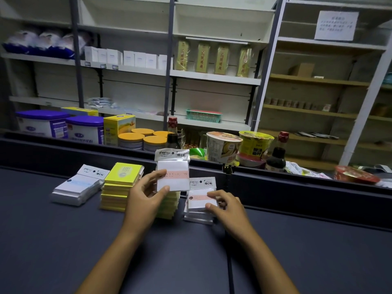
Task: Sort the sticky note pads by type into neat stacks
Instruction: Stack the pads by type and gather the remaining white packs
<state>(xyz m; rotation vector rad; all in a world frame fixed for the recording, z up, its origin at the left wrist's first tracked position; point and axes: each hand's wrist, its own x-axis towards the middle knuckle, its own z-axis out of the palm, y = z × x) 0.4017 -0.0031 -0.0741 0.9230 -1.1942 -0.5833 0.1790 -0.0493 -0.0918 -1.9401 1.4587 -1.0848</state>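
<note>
— What could you not make out from up there?

— The second yellow pad stack (169,206) sat mostly behind your left hand (146,196), only its right edge showing. The small print on the packets was too blurred to read, and both your forearms were cut off by the bottom edge.

— And the room around your hands?

— The dark counter (63,251) lay bare toward you and out to your right. A raised ledge (297,187) ran just beyond your fingers.

— What were the hands doing?

— Your left pinched a pink-banded packet (172,177), thumb below, fingers above, lifted over the yellow pads. Your right hand (227,205) gripped the top of the pink-banded stack (200,206). Left of your left hand stood the taller yellow stack (121,185), then the blue-banded stack (77,187).
</note>
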